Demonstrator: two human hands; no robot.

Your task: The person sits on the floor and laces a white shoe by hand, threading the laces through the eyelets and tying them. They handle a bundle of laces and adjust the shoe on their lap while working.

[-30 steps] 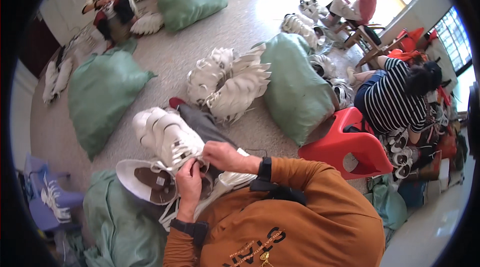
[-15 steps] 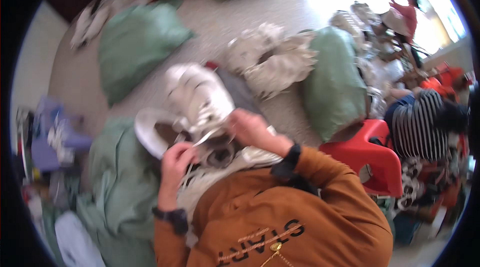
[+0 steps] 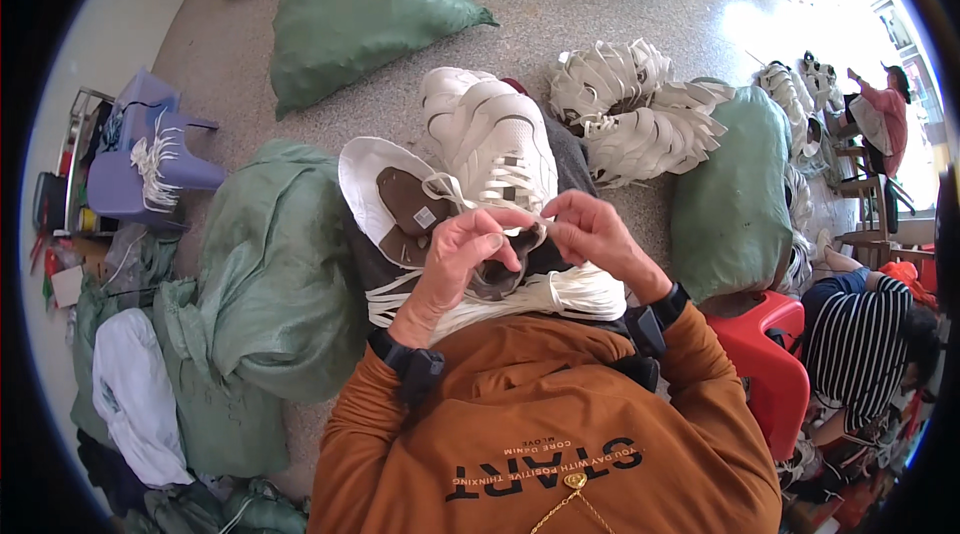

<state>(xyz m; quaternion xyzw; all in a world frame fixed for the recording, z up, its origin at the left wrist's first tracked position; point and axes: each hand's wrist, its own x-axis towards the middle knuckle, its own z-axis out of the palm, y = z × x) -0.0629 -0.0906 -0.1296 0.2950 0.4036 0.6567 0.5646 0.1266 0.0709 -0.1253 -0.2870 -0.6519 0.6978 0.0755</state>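
Hands together at a laced white shoe

Left hand [image 3: 465,254] and right hand [image 3: 598,242] nearly meet at the near end of the laced white shoe [image 3: 518,149]. The left is partly curled, its index finger stretched toward the right; the right has thumb and index drawn together. Whether either grips a lace is too small to tell. The shoe lies over the lap, nearest in a row of nested white shoes [image 3: 450,99], with an open shoe [image 3: 402,202] just beside it on the left.

A loose lace loop [image 3: 447,191] left of the lacing could catch on the open shoe's rim if pulled sideways. The lace bundle [image 3: 580,292] lies just below the hands, so a trailing end might tangle in it. With no palm seen bracing the nested shoes, a hard tug or a shifted knee could slide them toward the floor [image 3: 340,124].
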